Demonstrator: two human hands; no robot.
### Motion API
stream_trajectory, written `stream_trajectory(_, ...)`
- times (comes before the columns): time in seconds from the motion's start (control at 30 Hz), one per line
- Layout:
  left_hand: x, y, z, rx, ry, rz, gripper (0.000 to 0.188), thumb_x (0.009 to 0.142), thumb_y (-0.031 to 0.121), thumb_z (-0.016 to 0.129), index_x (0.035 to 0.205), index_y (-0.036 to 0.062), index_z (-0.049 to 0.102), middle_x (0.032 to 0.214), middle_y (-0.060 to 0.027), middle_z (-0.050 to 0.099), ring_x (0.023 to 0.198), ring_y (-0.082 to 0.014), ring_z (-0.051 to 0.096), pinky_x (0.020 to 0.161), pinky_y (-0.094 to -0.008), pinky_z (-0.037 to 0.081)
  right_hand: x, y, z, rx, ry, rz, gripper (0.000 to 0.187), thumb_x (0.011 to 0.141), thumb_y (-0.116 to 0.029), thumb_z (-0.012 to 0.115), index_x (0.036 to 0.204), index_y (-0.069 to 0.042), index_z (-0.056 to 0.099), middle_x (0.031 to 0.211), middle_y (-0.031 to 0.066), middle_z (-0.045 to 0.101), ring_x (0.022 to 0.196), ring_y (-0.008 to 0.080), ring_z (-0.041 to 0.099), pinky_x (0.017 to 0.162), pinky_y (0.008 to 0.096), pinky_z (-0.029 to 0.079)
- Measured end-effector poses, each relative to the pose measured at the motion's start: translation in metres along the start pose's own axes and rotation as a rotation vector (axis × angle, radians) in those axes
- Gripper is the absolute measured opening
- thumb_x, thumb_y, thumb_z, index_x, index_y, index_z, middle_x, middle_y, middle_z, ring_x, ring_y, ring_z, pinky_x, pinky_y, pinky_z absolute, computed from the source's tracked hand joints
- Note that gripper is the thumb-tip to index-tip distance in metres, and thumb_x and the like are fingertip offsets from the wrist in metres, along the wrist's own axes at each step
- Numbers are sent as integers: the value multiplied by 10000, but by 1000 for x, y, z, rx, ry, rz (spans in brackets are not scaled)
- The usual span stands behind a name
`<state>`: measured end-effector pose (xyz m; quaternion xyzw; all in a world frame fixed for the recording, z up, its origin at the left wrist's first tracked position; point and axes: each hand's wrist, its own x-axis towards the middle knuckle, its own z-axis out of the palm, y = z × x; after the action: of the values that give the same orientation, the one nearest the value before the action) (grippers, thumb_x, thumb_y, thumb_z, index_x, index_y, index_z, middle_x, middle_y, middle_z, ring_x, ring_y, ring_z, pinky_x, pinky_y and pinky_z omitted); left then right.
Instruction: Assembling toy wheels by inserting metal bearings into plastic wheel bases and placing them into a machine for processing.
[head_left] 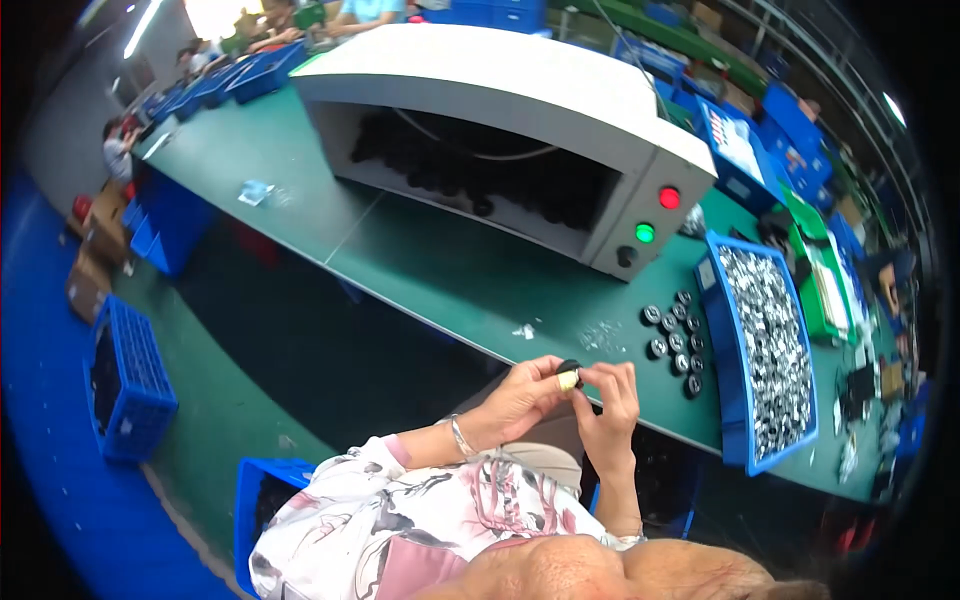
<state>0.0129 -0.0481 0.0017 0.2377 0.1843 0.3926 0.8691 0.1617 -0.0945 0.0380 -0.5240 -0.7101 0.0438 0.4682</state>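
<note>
Beyond white floral-print fabric top, pinching small round black piece between left hand and right hand by green table's near edge, likely mid-piece, with perhaps-finished round black discs right and silvery parts remaining in blue plastic bin.

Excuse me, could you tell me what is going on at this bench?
A person holds a small black round part in the left hand, with the right hand's fingertips up against it. On the green tabletop, similar black round pieces sit grouped beside a long blue plastic bin full of shiny silvery pieces.
</note>
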Motion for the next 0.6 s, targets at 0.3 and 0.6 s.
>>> stream_trajectory(0.3, -28, 5, 11, -13, 57, 61, 139, 955, 74, 659, 1071, 44, 589, 1069, -16, 605, 1005, -89, 586, 918, -281, 513, -8, -15, 15, -38, 14, -74, 373, 630, 94, 764, 947, -27, 607, 877, 142, 586, 806, 337, 565, 677, 418, 473)
stream_trajectory(0.6, -41, 25, -3, 154, 101, 169, 178, 927, 1, 664, 1104, -7, 645, 1079, -81, 695, 992, -121, 651, 917, -275, 521, -5, -8, 18, 560, -133, 347, 424, 804, 109, 686, 1215, 47, 600, 1131, 87, 518, 908, 130, 582, 821, 278, 530)
